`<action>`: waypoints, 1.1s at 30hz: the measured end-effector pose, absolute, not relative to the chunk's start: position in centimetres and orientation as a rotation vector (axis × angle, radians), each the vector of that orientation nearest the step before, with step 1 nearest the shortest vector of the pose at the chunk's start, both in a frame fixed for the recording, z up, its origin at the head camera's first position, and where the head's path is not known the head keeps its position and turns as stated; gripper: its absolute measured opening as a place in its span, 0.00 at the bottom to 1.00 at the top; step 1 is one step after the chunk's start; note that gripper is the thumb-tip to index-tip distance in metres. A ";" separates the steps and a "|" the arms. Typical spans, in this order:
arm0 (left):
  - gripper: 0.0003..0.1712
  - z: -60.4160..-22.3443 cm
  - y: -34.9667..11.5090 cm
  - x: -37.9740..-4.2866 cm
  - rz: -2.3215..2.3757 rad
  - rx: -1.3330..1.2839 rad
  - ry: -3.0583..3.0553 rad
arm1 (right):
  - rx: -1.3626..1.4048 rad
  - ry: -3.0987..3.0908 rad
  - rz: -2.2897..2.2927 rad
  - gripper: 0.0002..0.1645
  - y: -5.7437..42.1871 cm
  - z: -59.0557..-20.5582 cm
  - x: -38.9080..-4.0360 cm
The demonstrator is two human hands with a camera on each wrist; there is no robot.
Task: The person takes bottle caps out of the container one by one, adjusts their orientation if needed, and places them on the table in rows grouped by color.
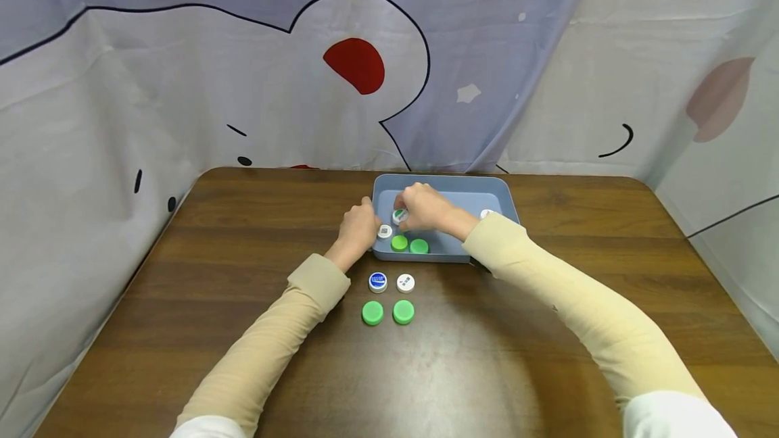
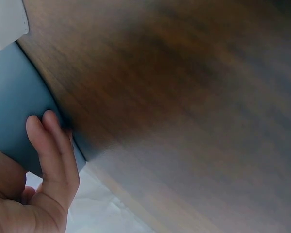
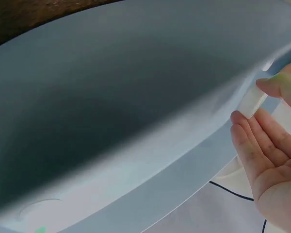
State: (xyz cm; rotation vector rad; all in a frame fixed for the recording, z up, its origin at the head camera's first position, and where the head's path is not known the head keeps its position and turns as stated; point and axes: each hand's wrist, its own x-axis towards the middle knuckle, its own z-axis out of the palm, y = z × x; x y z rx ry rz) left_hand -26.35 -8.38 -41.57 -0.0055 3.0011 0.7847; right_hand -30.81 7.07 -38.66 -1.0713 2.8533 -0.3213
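My left hand is at the left side of a blue-grey tray. In the left wrist view, its fingers lie against the tray's wall and the thumb is bent beside them, so it grips the edge. Over the tray's left part, my right hand pinches a white bottle cap between thumb and fingertips. A white cap with a dark print lies near the left fingertips. A lime cap and a green cap are along the tray's near wall.
Another white cap is at the tray's right, partly behind the right sleeve. On the brown table, before the tray, lie a blue-and-white cap, a white cap and two green caps. A patterned curtain hangs behind.
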 end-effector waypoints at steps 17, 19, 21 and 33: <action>0.24 -41.5 -8.4 -26.3 0.781 -0.026 2.990 | -1.082 2.896 -0.384 0.16 8.0 -37.2 -30.1; 0.24 -41.5 -8.4 -26.3 0.779 -0.028 2.991 | -1.089 2.897 -0.383 0.16 8.0 -37.0 -30.0; 0.25 -41.5 -8.3 -26.3 0.777 -0.030 2.991 | -1.090 2.897 -0.378 0.16 8.0 -36.8 -29.9; 0.23 -41.6 -8.2 -26.3 0.753 -0.017 3.021 | -1.103 2.901 -0.411 0.13 8.8 -35.6 -27.8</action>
